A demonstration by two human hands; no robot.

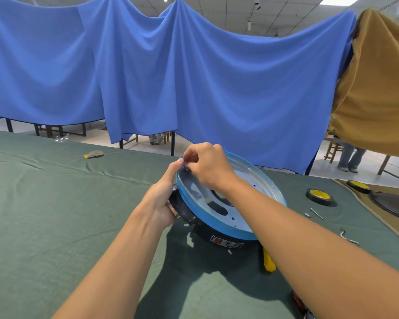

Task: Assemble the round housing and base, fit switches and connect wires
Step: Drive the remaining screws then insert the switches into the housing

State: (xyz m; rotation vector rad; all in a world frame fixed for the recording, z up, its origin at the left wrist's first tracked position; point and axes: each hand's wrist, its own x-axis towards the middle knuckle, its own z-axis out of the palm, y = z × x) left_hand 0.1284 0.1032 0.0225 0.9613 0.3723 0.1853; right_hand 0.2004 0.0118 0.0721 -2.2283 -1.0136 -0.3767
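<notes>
- Head view: blue drapes (194, 77) hang in folds across the whole far side, with a tan drape (378, 88) at the right. They close off the space just behind the bench's far edge.
- Bench (55, 203): it is covered in green cloth with a few soft creases. The left half is broad and open, and the far edge runs diagonally away to the right.
- Round housing (217, 224): it is at the bench's middle, near the far edge. It is a shallow dish with a glossy blue rim and a pale inner plate pierced by curved slots and small holes. It sits on a black base (226, 241) that bears a printed label. The open face looks upward and is tipped, with the left side raised. As seen, its long axis runs from far left to near right.
- Right hand (207, 166): it reaches over the dish with fingers curled. The fingertips pinch a small dark part (186, 167) at the far-left rim, too small to identify.
- Left hand (164, 196): it grips the left side where base meets housing, with the thumb stretched up to the rim.
- Dark disc (394, 206): it lies on tan cloth at the right edge.
- Two black tape rolls (320, 196) with yellow cores lie well apart from the housing, on the right.
- Yellow handle (269, 263): it pokes out beside the right forearm.
- Bent metal key (343, 234) and loose screws (317, 213) are scattered on the right.
</notes>
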